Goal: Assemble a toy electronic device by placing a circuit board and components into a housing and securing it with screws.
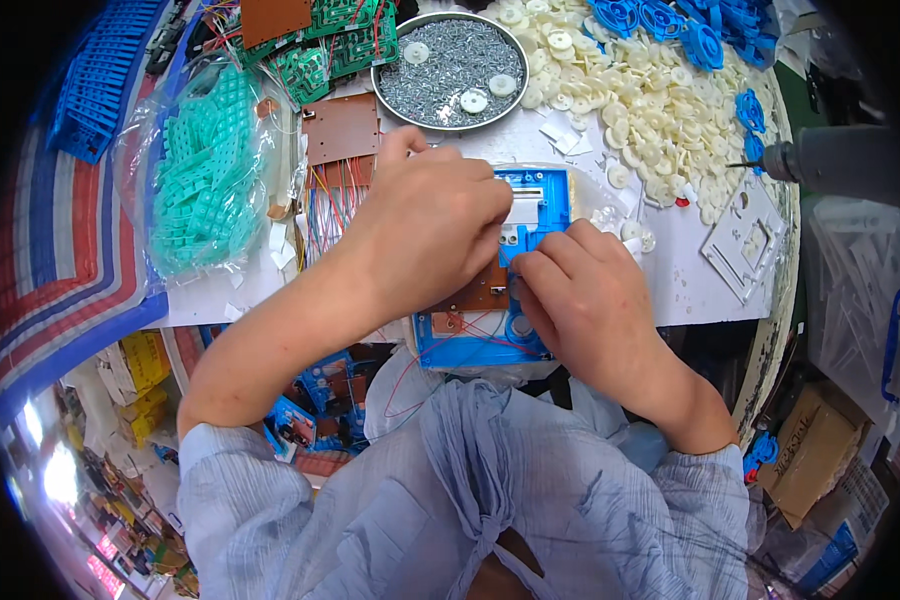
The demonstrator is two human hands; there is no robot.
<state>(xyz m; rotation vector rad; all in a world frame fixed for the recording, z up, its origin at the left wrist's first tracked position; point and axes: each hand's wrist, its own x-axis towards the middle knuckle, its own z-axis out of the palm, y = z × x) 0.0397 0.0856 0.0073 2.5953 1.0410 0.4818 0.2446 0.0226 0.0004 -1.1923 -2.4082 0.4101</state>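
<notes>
A: Where was the blue case (555,188)?

B: It lay open in the middle, at the near edge of the white worktop (688,285), just in front of the person. A brown board (470,296) sat inside, and thin red wires (467,341) curled around in the bottom part.

A: What did the left hand (432,212) do?

B: It was over the top left part of the case. Its fingers were bent in, almost closed. They hid whatever was under them, so there was no way to tell if it held something.

A: And the right hand (592,290)?

B: It was at the right side of the case. Its fingers were curled, with the tips close together by the blue plastic. Whether they pinched a small piece could not be seen.

A: What was behind the case?

B: A round pan (448,128) full of little silver screws (435,85), with a few white wheels on top. To its right was a big heap of cream wheels (660,120).

A: What about the sides?

B: On the left was a clear bag with sea-green parts (205,165). On the right, a gray tool (840,160) with a thin tip pointed left, above a flat white frame (735,250).
</notes>
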